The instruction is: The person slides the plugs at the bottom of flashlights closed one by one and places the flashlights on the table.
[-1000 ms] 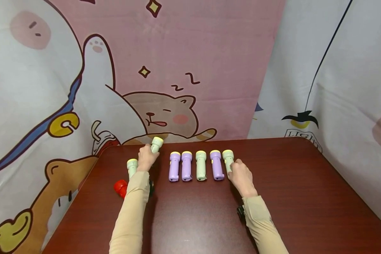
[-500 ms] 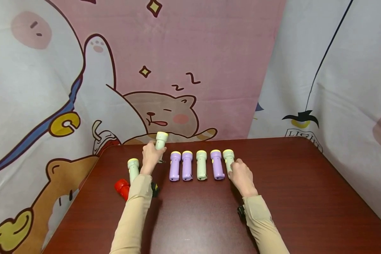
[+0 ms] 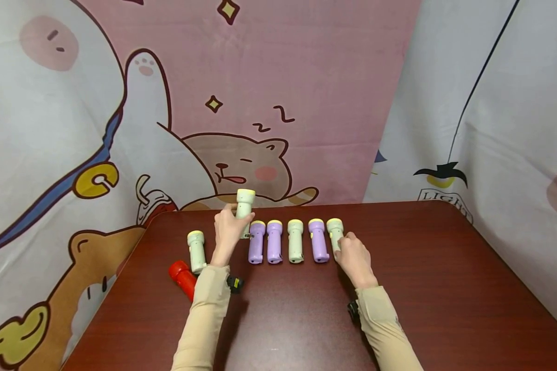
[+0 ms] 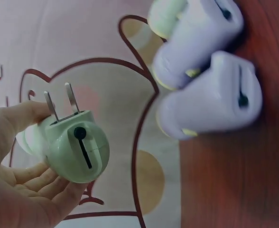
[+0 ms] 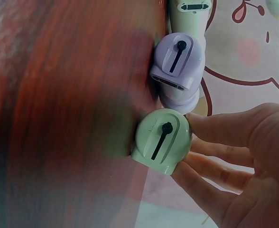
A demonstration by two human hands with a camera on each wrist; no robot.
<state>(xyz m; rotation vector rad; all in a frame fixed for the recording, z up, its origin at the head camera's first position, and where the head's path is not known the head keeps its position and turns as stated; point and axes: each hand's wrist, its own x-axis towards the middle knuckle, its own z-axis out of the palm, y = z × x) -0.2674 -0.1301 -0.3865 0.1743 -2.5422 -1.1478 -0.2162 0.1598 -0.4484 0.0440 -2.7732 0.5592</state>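
Observation:
In the head view my left hand holds a pale green flashlight raised at the left end of a row. The left wrist view shows two metal plug prongs sticking out near the tail of this flashlight. At the row's right end, my right hand grips another pale green flashlight, lying on the table; its tail shows in the right wrist view. Between the hands lie a purple flashlight, a second purple flashlight, a green flashlight and a third purple flashlight.
Left of the row, a green flashlight lies beside a slanted red flashlight, partly covered by my left sleeve. The dark wooden table reaches back to a cartoon-printed cloth. Each wrist carries a small black camera.
My left hand has moved right with its green flashlight, from beside the loose flashlights to the row's left end. That flashlight now stands more upright. The right hand has stayed in place.

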